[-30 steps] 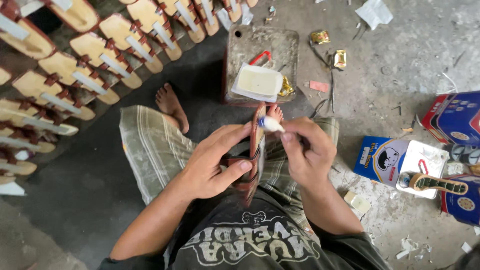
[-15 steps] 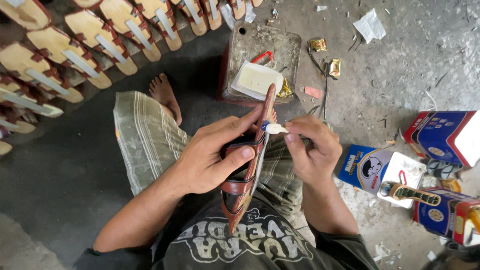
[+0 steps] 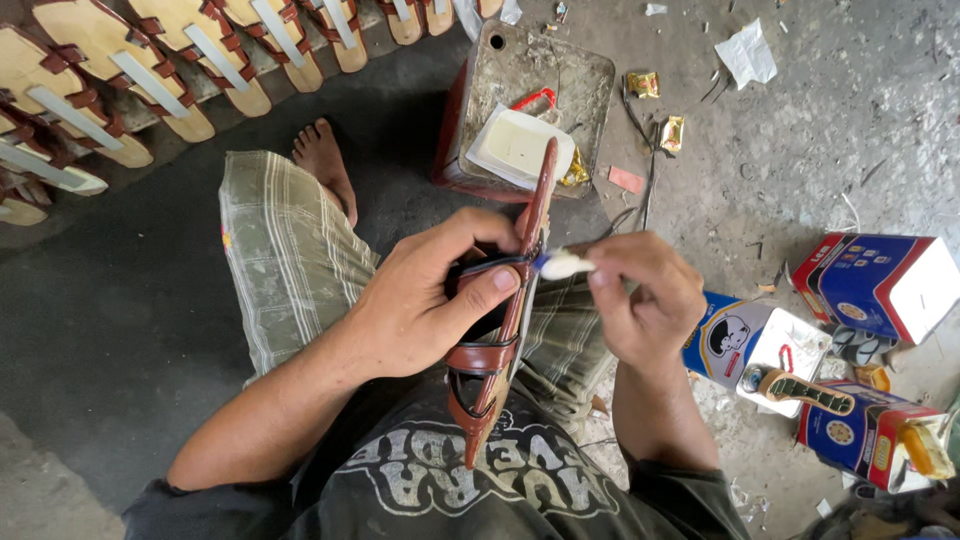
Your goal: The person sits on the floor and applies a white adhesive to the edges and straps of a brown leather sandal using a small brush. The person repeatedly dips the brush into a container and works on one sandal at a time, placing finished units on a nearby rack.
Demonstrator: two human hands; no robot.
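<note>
Head view: seated person, looking down over the lap.
Left hand [image 3: 425, 305]: clamped round a brown strapped sandal [image 3: 500, 330], held on edge above the knees.
Right hand [image 3: 645, 295]: pinching a white-tipped glue brush [image 3: 562, 264] against the sandal's sole edge.
Ahead: metal tin [image 3: 520, 75] carrying a white glue tray [image 3: 520, 145].
Top left: row of finished sandals [image 3: 150, 60].
Right: blue boxes [image 3: 880, 285].

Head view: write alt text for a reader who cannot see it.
A seated person's left hand grips a brown strapped sandal on edge while the right hand presses a small white-tipped applicator to its sole edge. Ahead, a metal can carries a tray of pale paste; rows of unfinished sandals lie on the floor.
</note>
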